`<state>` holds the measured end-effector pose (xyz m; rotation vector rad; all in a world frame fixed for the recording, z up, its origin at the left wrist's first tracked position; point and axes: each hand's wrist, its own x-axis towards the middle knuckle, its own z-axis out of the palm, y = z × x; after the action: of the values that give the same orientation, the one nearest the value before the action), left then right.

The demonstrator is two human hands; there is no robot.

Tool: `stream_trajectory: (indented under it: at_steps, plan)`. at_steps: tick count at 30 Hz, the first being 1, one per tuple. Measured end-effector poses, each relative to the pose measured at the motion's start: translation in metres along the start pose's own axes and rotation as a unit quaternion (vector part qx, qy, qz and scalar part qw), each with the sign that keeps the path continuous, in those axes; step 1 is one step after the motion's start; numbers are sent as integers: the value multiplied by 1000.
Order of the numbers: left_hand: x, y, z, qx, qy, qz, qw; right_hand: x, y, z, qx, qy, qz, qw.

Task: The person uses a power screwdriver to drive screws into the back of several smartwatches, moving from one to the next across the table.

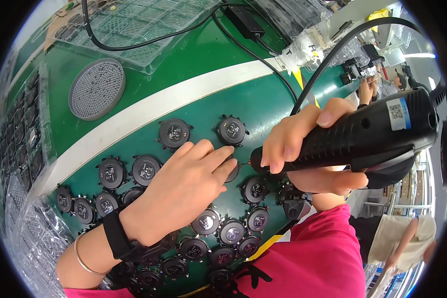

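Note:
Many round black smartwatch bodies lie back-up on the green table (243,82). My left hand (184,181) reaches in among them, fingers closed around one watch body (232,172), which they partly hide. My right hand (300,131) grips a large black electric screwdriver (382,126) from around its front part. The driver's thin bit points left, at the rim of that watch body; whether it touches a screw is too small to tell. Just beyond my fingers sit two more watch bodies, one at the left (174,133) and one at the right (231,130).
A grey round tray (97,89) full of small holes lies beyond a white strip (184,94). Clear plastic trays (149,30) stand behind, and a filled one (22,129) at the left. A black cable (328,57) arches over the right side. Other people work at the right.

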<state>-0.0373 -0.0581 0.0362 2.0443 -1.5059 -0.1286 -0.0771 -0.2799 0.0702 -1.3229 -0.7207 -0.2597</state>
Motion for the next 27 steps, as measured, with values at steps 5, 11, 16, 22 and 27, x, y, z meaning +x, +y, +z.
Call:
stream_trajectory:
  at_steps: [5, 11, 16, 22, 27]
  plan:
    - [-1, 0, -1, -2, -1, 1, 1000, 0, 1, 7, -16, 13, 0, 1000]
    - [0, -1, 0, -8, -3, 1, 1000, -1, -2, 6, -18, -6, 22, 1000]
    - [0, -1, -2, 4, -5, 9, 1000, -3, -5, 11, -13, -25, 34, 999]
    - [1, 1, -3, 47, 2, 37, 998, -2, -5, 10, -30, -38, 28, 998]
    - [0, 9, -5, 158, -20, 34, 987, 1, -3, 4, -19, 38, 30, 999]
